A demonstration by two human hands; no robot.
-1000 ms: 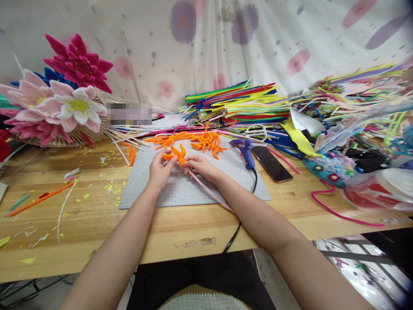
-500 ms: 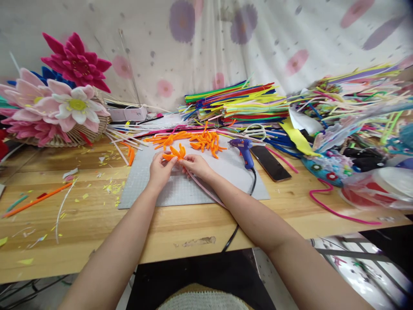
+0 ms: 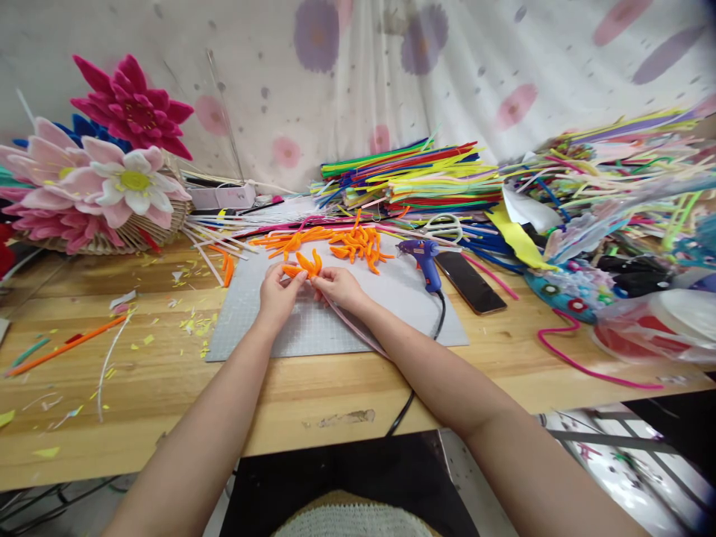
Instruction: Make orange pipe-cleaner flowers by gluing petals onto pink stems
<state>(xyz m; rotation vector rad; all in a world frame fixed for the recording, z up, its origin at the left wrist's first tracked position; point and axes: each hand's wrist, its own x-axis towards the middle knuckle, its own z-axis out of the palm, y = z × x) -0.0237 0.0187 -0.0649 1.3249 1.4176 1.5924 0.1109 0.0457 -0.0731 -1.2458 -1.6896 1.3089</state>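
Over the grey cutting mat (image 3: 240, 321), both of my hands meet at an orange pipe-cleaner flower (image 3: 306, 265) with petals pointing up. My left hand (image 3: 278, 293) pinches it from the left side. On the right, my right hand (image 3: 339, 287) has its fingers closed at the flower's base. A pale pink stem (image 3: 358, 330) runs down from there under my right forearm. Behind my hands lie orange pipe-cleaner pieces (image 3: 361, 246), some shaped like petals. The fingertips partly hide the flower's lower part.
A blue glue gun (image 3: 424, 261) rests on the mat's right side, its black cord trailing to the table edge. Beside it are a phone (image 3: 470, 283) and scissors (image 3: 444, 227). Bundled pipe cleaners (image 3: 403, 175) are piled behind. Finished fuzzy flowers (image 3: 131, 183) stand at left.
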